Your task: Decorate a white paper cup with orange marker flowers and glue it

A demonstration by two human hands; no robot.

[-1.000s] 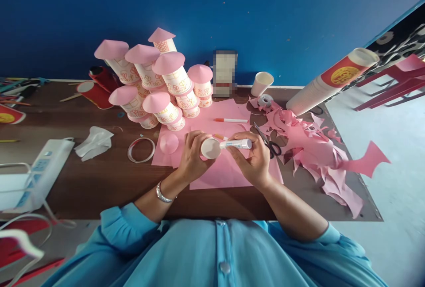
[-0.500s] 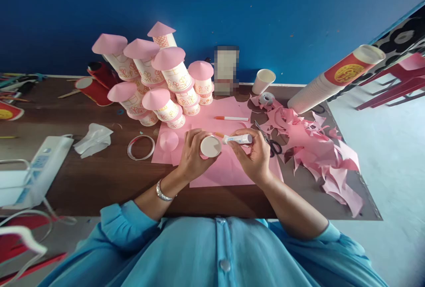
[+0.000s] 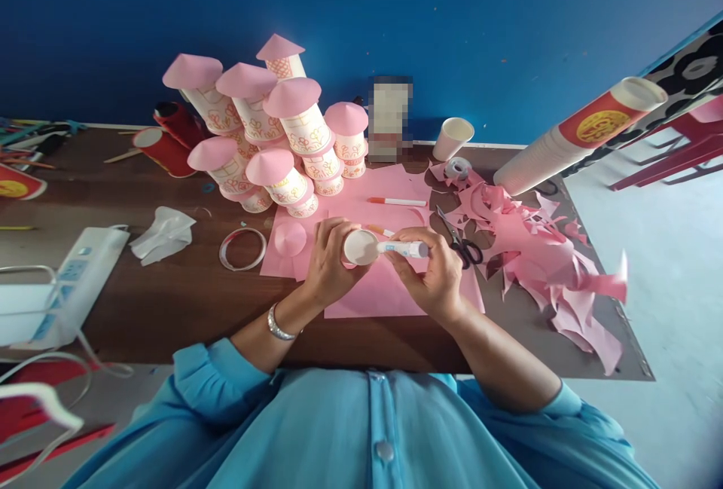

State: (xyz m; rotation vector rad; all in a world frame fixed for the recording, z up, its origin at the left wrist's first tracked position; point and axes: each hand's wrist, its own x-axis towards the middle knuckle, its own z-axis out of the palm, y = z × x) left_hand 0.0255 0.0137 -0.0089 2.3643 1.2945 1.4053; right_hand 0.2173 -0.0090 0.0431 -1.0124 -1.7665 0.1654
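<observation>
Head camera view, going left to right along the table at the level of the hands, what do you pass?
White power strip → crumpled tissue → tape ring → left hand → paper cup → glue stick → right hand → scissors → pink paper scraps.

The paper cup (image 3: 360, 246) in the left hand (image 3: 327, 267) shows a white base; the glue stick (image 3: 402, 249) in the right hand (image 3: 432, 278) is white with blue print. Under them lies plain pink paper (image 3: 373, 285) on the dark brown tabletop (image 3: 186, 308). At 11 o'clock, the white cups with orange drawings (image 3: 294, 135) carry pink cone roofs. The wall (image 3: 361, 7) is deep blue.
</observation>
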